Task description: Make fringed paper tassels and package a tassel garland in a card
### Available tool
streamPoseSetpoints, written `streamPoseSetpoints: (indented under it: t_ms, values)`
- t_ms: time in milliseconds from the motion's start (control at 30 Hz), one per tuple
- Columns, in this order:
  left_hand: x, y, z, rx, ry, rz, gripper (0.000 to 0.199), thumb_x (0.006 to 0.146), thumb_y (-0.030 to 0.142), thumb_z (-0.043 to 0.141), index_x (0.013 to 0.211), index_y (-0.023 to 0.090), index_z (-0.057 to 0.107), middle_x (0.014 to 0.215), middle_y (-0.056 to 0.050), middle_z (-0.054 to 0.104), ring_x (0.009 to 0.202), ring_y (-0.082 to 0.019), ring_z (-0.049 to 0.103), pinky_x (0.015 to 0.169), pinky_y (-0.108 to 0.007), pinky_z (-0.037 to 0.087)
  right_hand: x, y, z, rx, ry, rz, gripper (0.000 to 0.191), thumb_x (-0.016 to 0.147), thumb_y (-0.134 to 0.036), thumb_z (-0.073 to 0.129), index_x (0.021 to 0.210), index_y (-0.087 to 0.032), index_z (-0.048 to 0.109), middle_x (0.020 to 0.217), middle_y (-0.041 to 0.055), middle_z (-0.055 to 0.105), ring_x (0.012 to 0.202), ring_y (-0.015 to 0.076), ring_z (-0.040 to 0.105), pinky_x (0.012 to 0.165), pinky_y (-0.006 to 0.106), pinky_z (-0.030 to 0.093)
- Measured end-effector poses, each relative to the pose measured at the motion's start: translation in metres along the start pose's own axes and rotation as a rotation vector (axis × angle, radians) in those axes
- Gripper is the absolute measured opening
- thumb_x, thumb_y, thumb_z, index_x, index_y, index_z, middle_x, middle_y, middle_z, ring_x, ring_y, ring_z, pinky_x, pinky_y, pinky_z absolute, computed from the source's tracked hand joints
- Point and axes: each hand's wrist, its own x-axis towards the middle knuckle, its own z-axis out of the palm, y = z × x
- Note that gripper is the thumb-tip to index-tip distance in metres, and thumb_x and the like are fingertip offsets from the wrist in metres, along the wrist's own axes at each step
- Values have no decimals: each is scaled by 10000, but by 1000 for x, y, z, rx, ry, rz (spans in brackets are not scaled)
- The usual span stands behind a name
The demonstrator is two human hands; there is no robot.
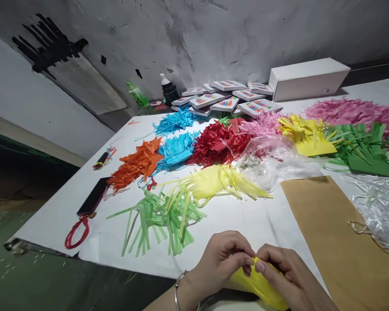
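Note:
At the table's near edge, my left hand (225, 261) and my right hand (283, 270) meet over a sheet of yellow tissue paper (262, 287). Both pinch its upper edge between thumb and fingers, and the rest hangs down toward me. A bracelet circles my left wrist. Farther off to the left lies a light green fringed paper bundle (164, 216), and beyond my hands is a pale yellow fringed paper bundle (210, 181). The lower part of the sheet is partly hidden behind my right hand.
Orange (138, 162), blue (178, 149) and red fringed bundles (220, 142) cross the white table. Clear plastic bags (278, 157) lie beside brown cardboard (330, 233), with white string (381, 207) at right. Flat boxes (225, 103) and a white box (309, 78) stand behind. A phone (94, 196) is left.

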Motion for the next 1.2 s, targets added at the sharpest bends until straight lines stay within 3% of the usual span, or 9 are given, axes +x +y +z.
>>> streamPoseSetpoints:
  t_ms: [300, 467, 667, 833, 967, 1200]
  values:
    - [1, -8, 12, -255, 101, -125, 291, 745, 367, 851, 723, 122, 696, 679, -7, 639, 500, -102, 641, 513, -198, 519, -1, 9, 2, -129, 3, -92, 353, 1024, -383, 404, 785, -217, 604, 733, -19, 633, 666, 119, 595, 604, 208, 425]
    - [0, -10, 13, -263, 146, -214, 330, 675, 387, 894, 717, 120, 704, 631, -16, 674, 500, -119, 649, 528, -213, 528, -2, 16, 6, -237, 106, -205, 331, 1040, -305, 371, 798, -211, 577, 724, -7, 601, 624, 114, 570, 586, 219, 426]
    - [1, -7, 13, -242, 169, -254, 349, 646, 391, 908, 695, 128, 685, 579, -2, 662, 495, -122, 640, 534, -214, 511, -3, 14, 5, -190, 60, -218, 287, 1033, -283, 412, 810, -223, 582, 730, -24, 618, 640, 102, 599, 594, 189, 440]
    - [2, -7, 10, -247, 137, -268, 369, 696, 438, 877, 731, 126, 683, 597, -11, 672, 499, -113, 629, 548, -215, 508, -2, 18, 8, -233, 131, -297, 300, 1039, -276, 377, 808, -217, 559, 703, -23, 576, 598, 96, 562, 563, 196, 409]
    - [1, -7, 7, -246, 89, -291, 411, 743, 500, 831, 768, 121, 676, 598, -17, 665, 503, -109, 619, 551, -214, 497, -2, 19, 7, -255, 88, -280, 287, 1044, -263, 374, 819, -221, 548, 725, -23, 575, 617, 96, 560, 579, 194, 409]
    - [6, -2, 2, -207, 30, -353, 441, 694, 511, 857, 737, 119, 662, 584, -14, 648, 484, -99, 602, 527, -208, 493, -5, 15, 3, -307, 39, -272, 267, 1045, -236, 373, 858, -233, 563, 759, -23, 582, 663, 100, 582, 626, 200, 428]
